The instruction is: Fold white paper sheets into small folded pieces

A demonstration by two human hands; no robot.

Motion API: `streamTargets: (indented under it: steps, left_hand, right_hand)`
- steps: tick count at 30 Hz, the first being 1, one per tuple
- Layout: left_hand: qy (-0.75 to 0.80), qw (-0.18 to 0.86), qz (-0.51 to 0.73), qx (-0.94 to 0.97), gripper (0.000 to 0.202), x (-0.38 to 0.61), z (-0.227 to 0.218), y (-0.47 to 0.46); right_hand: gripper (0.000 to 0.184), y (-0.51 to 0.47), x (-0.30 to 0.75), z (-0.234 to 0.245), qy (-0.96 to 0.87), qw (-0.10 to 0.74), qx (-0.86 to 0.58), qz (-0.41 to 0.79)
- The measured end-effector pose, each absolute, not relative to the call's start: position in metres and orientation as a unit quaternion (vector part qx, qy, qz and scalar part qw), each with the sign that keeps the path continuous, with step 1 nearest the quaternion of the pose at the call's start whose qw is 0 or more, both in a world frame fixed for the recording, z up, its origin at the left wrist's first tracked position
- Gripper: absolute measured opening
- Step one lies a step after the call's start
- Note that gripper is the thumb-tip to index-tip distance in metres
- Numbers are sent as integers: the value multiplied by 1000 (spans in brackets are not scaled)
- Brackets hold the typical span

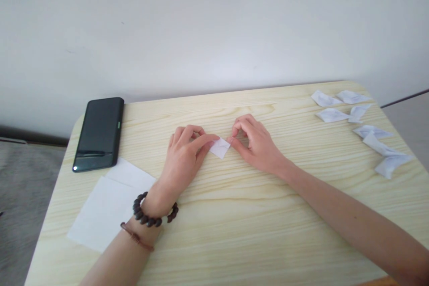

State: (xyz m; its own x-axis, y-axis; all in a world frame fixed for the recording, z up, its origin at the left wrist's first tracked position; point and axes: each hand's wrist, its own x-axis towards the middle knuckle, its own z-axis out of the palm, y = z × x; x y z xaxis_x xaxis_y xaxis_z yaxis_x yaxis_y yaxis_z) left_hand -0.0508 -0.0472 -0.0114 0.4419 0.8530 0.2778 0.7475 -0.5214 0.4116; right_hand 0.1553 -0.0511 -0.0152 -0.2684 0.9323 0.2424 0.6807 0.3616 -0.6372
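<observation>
A small folded piece of white paper (220, 148) is held just above or on the middle of the table, its creases faintly showing. My left hand (187, 147) pinches its left corner between thumb and forefinger, the other fingers curled. On the opposite side, my right hand (251, 140) has its thumb at the paper's right corner, with the fingers bent in toward the thumb. Whether the right fingertips fully grip that corner is hard to see. Dark beads and a thin brown cord circle my left wrist.
White paper sheets (97, 214) lie at the left, partly under my left forearm. Behind them rests a black phone (99, 132) or similar device. Several folded white paper pieces (331, 115) are spread along the right side of the wooden table (234, 237). A white wall (214, 27) borders the back edge.
</observation>
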Motion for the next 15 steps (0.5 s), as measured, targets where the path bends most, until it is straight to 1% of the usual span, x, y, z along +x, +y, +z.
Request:
streamTargets:
  steps: [3, 6, 11, 15]
  left_hand:
    - [470, 112, 232, 844, 21, -51, -12, -47]
    - [467, 106, 232, 847, 22, -52, -11, -47]
    - [475, 102, 216, 847, 23, -52, -11, -47]
    - [458, 112, 212, 856, 25, -54, -12, -45]
  right_hand:
    - [12, -51, 155, -15, -768, 297, -528, 207]
    - [16, -51, 154, -15, -778, 274, -532, 193]
    - [8, -49, 155, -11, -786, 250, -524, 212]
    - [7, -49, 157, -12, -795, 258, -508, 209]
